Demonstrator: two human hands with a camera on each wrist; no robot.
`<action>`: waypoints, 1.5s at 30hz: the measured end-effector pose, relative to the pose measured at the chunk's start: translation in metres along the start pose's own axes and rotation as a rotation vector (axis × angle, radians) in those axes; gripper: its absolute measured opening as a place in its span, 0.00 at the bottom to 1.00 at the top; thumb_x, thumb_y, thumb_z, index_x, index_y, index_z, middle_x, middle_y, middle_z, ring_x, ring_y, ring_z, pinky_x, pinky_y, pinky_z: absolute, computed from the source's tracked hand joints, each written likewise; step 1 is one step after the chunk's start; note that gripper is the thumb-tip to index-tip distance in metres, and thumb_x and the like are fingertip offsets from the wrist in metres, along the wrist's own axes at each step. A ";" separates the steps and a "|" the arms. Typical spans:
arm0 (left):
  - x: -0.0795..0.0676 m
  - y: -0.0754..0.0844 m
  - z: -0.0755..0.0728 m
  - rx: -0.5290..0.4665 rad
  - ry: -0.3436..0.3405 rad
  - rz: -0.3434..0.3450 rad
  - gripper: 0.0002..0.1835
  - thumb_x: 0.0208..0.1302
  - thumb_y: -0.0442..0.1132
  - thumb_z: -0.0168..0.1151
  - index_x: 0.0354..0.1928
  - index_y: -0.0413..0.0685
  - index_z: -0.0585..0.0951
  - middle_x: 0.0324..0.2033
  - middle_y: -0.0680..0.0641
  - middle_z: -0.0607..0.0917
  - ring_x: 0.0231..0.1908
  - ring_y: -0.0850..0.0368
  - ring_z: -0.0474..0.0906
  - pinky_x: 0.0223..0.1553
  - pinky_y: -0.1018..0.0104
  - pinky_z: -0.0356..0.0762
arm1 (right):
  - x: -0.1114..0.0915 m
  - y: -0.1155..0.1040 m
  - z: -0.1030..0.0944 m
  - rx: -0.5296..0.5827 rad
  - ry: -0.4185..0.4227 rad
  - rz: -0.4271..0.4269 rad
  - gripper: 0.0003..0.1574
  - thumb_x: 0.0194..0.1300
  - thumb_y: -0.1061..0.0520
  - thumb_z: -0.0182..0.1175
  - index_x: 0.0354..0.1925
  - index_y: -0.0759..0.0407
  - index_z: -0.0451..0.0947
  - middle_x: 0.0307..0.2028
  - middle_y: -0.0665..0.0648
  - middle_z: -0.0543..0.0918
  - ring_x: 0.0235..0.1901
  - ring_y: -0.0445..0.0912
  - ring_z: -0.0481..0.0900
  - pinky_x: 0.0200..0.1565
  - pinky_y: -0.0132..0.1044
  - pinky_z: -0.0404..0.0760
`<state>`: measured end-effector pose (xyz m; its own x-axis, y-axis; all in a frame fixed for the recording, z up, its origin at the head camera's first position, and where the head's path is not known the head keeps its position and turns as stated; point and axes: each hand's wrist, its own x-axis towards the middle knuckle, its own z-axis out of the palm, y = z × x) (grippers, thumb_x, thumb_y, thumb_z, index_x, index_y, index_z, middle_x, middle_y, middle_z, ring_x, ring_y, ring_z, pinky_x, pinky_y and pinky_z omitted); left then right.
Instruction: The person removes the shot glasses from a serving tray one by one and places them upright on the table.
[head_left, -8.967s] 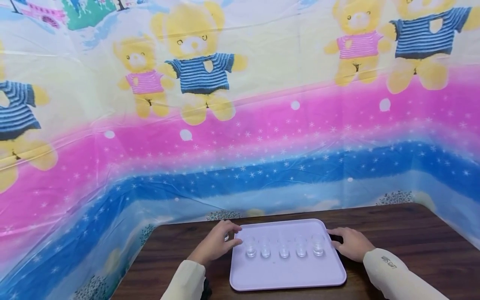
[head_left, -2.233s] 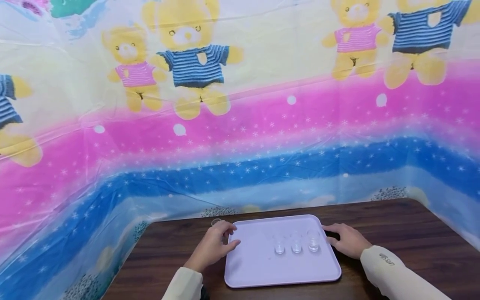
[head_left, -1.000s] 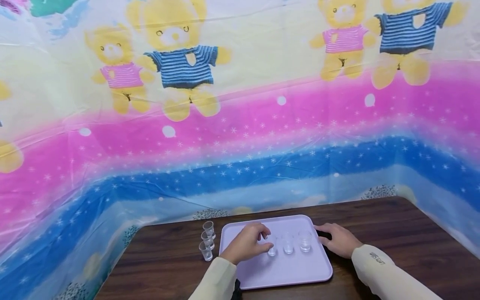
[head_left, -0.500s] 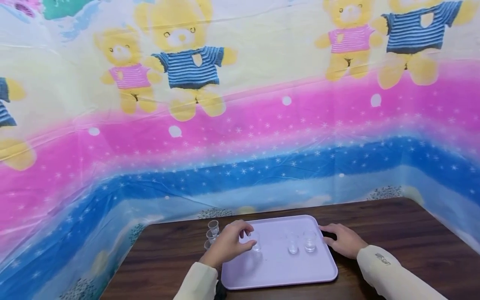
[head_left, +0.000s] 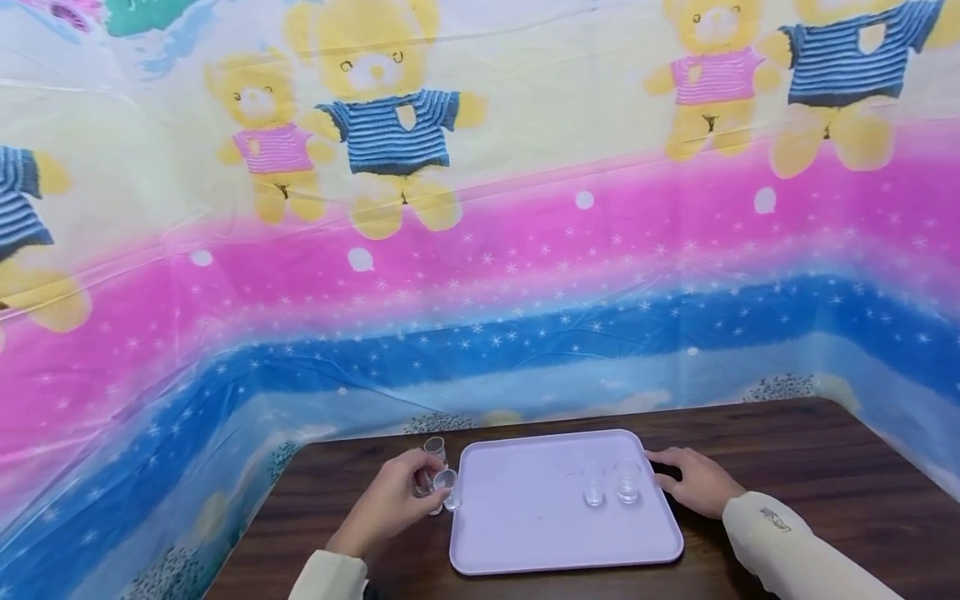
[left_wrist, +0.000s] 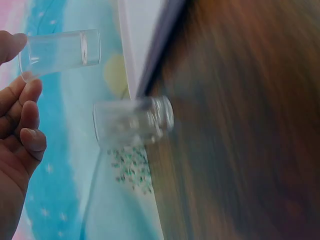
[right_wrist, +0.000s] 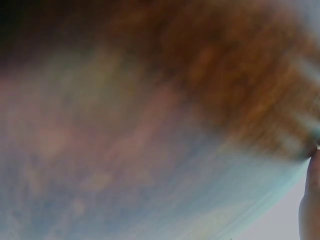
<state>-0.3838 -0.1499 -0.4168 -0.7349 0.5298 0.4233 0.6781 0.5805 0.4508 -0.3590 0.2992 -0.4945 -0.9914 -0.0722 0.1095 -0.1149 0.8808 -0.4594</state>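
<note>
My left hand (head_left: 393,500) pinches a small clear shot glass (head_left: 447,486) between thumb and fingertips, just off the left edge of the lilac tray (head_left: 525,533). In the left wrist view this held glass (left_wrist: 60,52) is gripped near its rim; another shot glass (left_wrist: 130,122) stands on the table close by. Behind the hand in the head view is a standing shot glass (head_left: 434,447), with others partly hidden. Two shot glasses (head_left: 593,493) stand upright on the tray's right half. My right hand (head_left: 697,479) rests against the tray's right edge, fingers fairly straight.
The tray lies on a dark wood-grain table (head_left: 787,500). Behind the table hangs a cloth (head_left: 525,250) printed with bears and pink and blue bands. The right wrist view is blurred, with only a finger (right_wrist: 311,200) at its right edge.
Several glasses stood in a row on the tray at first; two are there now. My left hand has carried the glasses leftward off the tray, the latest still held. The right hand stays at the edge.
</note>
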 end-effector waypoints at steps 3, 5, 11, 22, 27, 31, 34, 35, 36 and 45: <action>-0.010 -0.006 -0.006 0.020 0.026 -0.008 0.12 0.51 0.36 0.72 0.37 0.44 0.80 0.28 0.52 0.77 0.28 0.60 0.71 0.28 0.68 0.72 | 0.000 0.000 -0.001 0.000 -0.001 0.003 0.29 0.65 0.48 0.58 0.62 0.57 0.72 0.57 0.65 0.74 0.57 0.64 0.67 0.54 0.63 0.63; -0.016 -0.010 -0.010 0.033 0.030 -0.017 0.12 0.51 0.36 0.72 0.37 0.44 0.80 0.28 0.54 0.76 0.28 0.62 0.70 0.28 0.69 0.72 | 0.000 -0.001 -0.002 0.002 -0.002 0.007 0.29 0.65 0.48 0.58 0.62 0.57 0.72 0.57 0.65 0.74 0.57 0.64 0.67 0.54 0.63 0.63; -0.026 -0.020 -0.012 0.065 0.016 -0.070 0.11 0.51 0.37 0.72 0.36 0.47 0.81 0.27 0.56 0.75 0.27 0.62 0.69 0.27 0.69 0.70 | 0.000 0.001 -0.002 0.001 -0.003 0.014 0.30 0.65 0.46 0.58 0.62 0.57 0.72 0.57 0.66 0.73 0.57 0.65 0.67 0.53 0.63 0.64; -0.030 -0.031 -0.002 0.090 -0.032 -0.132 0.12 0.51 0.38 0.72 0.37 0.45 0.81 0.28 0.56 0.76 0.28 0.63 0.69 0.28 0.68 0.70 | -0.001 -0.003 -0.002 -0.005 -0.003 0.017 0.29 0.65 0.49 0.58 0.62 0.58 0.72 0.56 0.65 0.74 0.56 0.64 0.68 0.53 0.63 0.64; -0.030 -0.030 -0.001 0.093 -0.040 -0.135 0.12 0.51 0.38 0.72 0.36 0.45 0.81 0.28 0.56 0.76 0.28 0.62 0.70 0.28 0.68 0.71 | -0.001 -0.006 -0.002 -0.004 -0.003 0.019 0.29 0.65 0.49 0.58 0.62 0.57 0.72 0.56 0.65 0.74 0.57 0.64 0.68 0.54 0.62 0.64; -0.030 -0.030 0.000 0.094 -0.042 -0.134 0.12 0.50 0.38 0.72 0.36 0.45 0.81 0.28 0.56 0.77 0.28 0.63 0.71 0.28 0.69 0.71 | -0.001 -0.005 -0.002 -0.008 0.002 0.012 0.29 0.65 0.48 0.59 0.62 0.57 0.72 0.56 0.64 0.75 0.56 0.63 0.69 0.53 0.62 0.64; -0.029 -0.030 0.000 0.084 -0.049 -0.140 0.12 0.51 0.38 0.72 0.36 0.45 0.81 0.29 0.55 0.77 0.29 0.62 0.72 0.28 0.69 0.72 | -0.001 -0.005 -0.002 -0.005 0.005 0.011 0.29 0.65 0.48 0.59 0.62 0.57 0.72 0.56 0.64 0.75 0.56 0.63 0.69 0.53 0.62 0.65; -0.029 -0.030 0.000 0.078 -0.053 -0.143 0.12 0.51 0.38 0.72 0.36 0.44 0.81 0.29 0.55 0.77 0.29 0.62 0.72 0.28 0.68 0.72 | -0.001 -0.005 -0.002 -0.003 0.004 0.012 0.29 0.65 0.48 0.59 0.62 0.57 0.73 0.56 0.64 0.75 0.56 0.63 0.69 0.53 0.62 0.65; -0.029 -0.029 0.000 0.075 -0.056 -0.146 0.12 0.51 0.38 0.72 0.36 0.44 0.81 0.29 0.55 0.77 0.29 0.61 0.72 0.29 0.68 0.72 | -0.001 -0.005 -0.002 -0.002 0.003 0.012 0.29 0.65 0.48 0.59 0.61 0.57 0.73 0.56 0.64 0.75 0.56 0.63 0.69 0.53 0.62 0.65; -0.028 -0.022 -0.002 0.150 0.046 -0.133 0.17 0.45 0.43 0.76 0.36 0.49 0.81 0.30 0.57 0.75 0.32 0.63 0.72 0.33 0.67 0.73 | 0.000 -0.002 -0.001 -0.010 0.001 0.013 0.29 0.65 0.48 0.59 0.62 0.57 0.72 0.56 0.65 0.74 0.57 0.64 0.68 0.53 0.62 0.64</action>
<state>-0.3776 -0.1791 -0.4366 -0.8144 0.4153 0.4053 0.5640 0.7310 0.3842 -0.3587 0.2977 -0.4932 -0.9927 -0.0602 0.1047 -0.1014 0.8861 -0.4523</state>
